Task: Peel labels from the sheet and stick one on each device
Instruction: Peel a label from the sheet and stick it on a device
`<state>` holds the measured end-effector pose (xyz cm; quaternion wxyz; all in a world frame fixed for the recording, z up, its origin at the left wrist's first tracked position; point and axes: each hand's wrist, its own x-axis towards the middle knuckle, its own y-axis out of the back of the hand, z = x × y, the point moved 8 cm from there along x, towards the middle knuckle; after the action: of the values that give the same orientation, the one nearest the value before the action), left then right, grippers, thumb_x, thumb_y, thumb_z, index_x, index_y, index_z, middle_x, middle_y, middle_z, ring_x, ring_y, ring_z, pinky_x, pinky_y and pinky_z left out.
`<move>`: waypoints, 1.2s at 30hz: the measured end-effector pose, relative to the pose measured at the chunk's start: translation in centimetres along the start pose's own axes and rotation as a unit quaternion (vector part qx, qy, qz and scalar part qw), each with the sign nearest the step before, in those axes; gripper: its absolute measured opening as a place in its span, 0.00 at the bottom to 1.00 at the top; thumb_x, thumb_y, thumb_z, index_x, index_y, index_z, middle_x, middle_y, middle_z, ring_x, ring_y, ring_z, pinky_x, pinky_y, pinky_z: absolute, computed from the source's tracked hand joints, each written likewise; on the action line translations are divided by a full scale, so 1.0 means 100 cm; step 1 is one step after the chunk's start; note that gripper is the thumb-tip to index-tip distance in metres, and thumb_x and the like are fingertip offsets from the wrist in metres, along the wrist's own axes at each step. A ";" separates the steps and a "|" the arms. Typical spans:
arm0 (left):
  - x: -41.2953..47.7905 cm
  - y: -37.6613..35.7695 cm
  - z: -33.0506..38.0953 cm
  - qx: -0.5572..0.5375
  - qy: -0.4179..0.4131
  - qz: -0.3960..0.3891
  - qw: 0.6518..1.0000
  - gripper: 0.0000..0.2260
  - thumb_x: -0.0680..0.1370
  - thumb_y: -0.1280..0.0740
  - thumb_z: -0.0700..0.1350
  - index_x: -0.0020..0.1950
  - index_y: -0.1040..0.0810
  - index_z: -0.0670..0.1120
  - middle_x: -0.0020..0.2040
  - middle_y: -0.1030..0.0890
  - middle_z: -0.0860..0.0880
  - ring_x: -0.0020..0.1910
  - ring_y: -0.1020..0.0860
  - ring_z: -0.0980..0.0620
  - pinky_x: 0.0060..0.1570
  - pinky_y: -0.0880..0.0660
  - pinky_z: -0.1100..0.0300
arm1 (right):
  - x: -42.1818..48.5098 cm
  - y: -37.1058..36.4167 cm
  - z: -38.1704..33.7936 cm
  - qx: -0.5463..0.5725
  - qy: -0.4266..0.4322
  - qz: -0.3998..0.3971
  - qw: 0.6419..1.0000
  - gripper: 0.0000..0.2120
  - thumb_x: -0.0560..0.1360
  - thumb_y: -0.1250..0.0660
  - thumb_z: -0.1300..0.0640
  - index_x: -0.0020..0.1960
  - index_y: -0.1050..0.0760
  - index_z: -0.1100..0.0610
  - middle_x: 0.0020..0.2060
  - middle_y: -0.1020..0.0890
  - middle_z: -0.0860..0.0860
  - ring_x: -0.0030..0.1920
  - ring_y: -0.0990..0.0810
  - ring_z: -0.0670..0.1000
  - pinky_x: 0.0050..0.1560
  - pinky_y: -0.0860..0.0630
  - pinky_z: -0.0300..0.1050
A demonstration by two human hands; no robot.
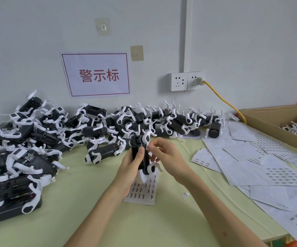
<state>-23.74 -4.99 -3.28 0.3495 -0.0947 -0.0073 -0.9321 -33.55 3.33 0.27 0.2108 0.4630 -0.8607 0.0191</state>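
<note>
At your nine o'clock sprawls a big heap of black-bodied devices with white curved plastic legs (37,139), running along the wall toward twelve. Your left hand (132,168) wraps its curled fingers and thumb round one upright black-and-white device (143,154), holding it above the pale green tabletop (108,211) at dead centre. Right beneath it, at six o'clock of the device, lies the white label sheet printed with rows of small black labels (144,191), flat on the table. Your right hand (163,154) pinches thumb against forefinger on a tiny white label (147,146) at the device's upper edge; the other fingers curl loosely behind. At three o'clock, spent white backing sheets (251,163) overlap in a pile, and beyond them at two o'clock sits a brown cardboard box (269,120) with more devices inside.
</note>
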 end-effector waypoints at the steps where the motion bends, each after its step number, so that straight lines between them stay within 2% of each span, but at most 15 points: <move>1: 0.000 0.000 0.000 0.003 0.000 -0.003 1.000 0.21 0.77 0.36 0.61 0.64 0.20 0.50 0.56 0.13 0.50 0.58 0.16 0.52 0.63 0.23 0.53 | 0.000 0.000 0.000 -0.003 0.001 0.001 1.000 0.08 0.83 0.36 0.59 0.45 0.24 0.56 0.36 0.21 0.47 0.35 0.21 0.45 0.38 0.26 0.37; 9: 0.000 0.000 -0.001 0.021 -0.013 -0.005 1.000 0.21 0.76 0.36 0.62 0.62 0.21 0.50 0.53 0.13 0.51 0.56 0.16 0.54 0.55 0.22 0.62 | 0.000 0.001 0.002 -0.029 0.001 0.008 1.000 0.09 0.83 0.36 0.57 0.47 0.24 0.58 0.36 0.21 0.47 0.34 0.21 0.43 0.37 0.26 0.38; 12: 0.001 0.000 -0.001 0.025 -0.017 -0.004 1.000 0.22 0.76 0.36 0.63 0.63 0.21 0.50 0.53 0.13 0.52 0.56 0.16 0.54 0.58 0.23 0.59 | 0.001 0.001 0.002 -0.035 0.002 0.011 0.999 0.08 0.83 0.36 0.56 0.47 0.23 0.58 0.37 0.21 0.48 0.34 0.21 0.43 0.36 0.27 0.39; 14: 0.000 0.001 0.000 0.026 -0.021 -0.002 0.999 0.23 0.76 0.36 0.63 0.63 0.21 0.50 0.53 0.13 0.52 0.56 0.16 0.54 0.59 0.23 0.58 | 0.001 0.001 0.003 -0.035 0.003 0.014 0.999 0.08 0.83 0.36 0.57 0.47 0.24 0.58 0.36 0.21 0.47 0.34 0.21 0.43 0.37 0.27 0.39; 18: 0.000 0.001 0.002 0.036 -0.032 0.000 0.999 0.22 0.76 0.36 0.62 0.64 0.22 0.51 0.52 0.14 0.54 0.55 0.16 0.57 0.54 0.22 0.64 | 0.001 0.001 0.003 -0.030 0.006 0.024 0.999 0.08 0.83 0.35 0.57 0.45 0.24 0.57 0.33 0.22 0.42 0.33 0.22 0.44 0.37 0.27 0.35; 21: -0.001 0.001 0.003 0.042 -0.041 0.004 0.998 0.21 0.76 0.35 0.61 0.64 0.22 0.52 0.51 0.14 0.56 0.53 0.16 0.59 0.49 0.23 0.70 | 0.001 0.000 0.004 -0.023 0.005 0.027 0.999 0.08 0.83 0.35 0.58 0.45 0.23 0.56 0.33 0.22 0.43 0.34 0.21 0.45 0.37 0.26 0.36; 28: -0.004 0.000 0.008 0.047 -0.051 0.005 0.998 0.14 0.78 0.35 0.58 0.61 0.22 0.56 0.51 0.14 0.57 0.52 0.16 0.61 0.47 0.25 0.74 | -0.001 0.000 0.003 -0.008 0.008 0.039 0.999 0.07 0.82 0.34 0.61 0.45 0.23 0.58 0.34 0.22 0.45 0.32 0.22 0.44 0.34 0.26 0.33; 31: -0.007 -0.001 0.011 0.050 -0.053 0.005 0.997 0.12 0.78 0.34 0.58 0.60 0.22 0.58 0.51 0.13 0.57 0.51 0.16 0.60 0.46 0.25 0.73 | -0.001 0.000 0.003 -0.011 0.009 0.045 0.999 0.07 0.82 0.34 0.60 0.45 0.23 0.60 0.35 0.21 0.47 0.32 0.21 0.45 0.33 0.26 0.33; 36: -0.011 -0.001 0.020 0.060 -0.069 0.000 0.996 0.06 0.78 0.32 0.60 0.54 0.20 0.68 0.52 0.14 0.56 0.53 0.16 0.58 0.49 0.23 0.70 | -0.002 0.000 0.001 0.013 0.003 0.049 0.999 0.07 0.81 0.32 0.60 0.44 0.23 0.59 0.36 0.20 0.49 0.32 0.20 0.45 0.34 0.25 0.34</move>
<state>-22.67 -4.01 -1.49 0.3535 -0.1377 -0.0868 -0.9212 -33.44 3.47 0.09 0.2061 0.4231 -0.8813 0.0424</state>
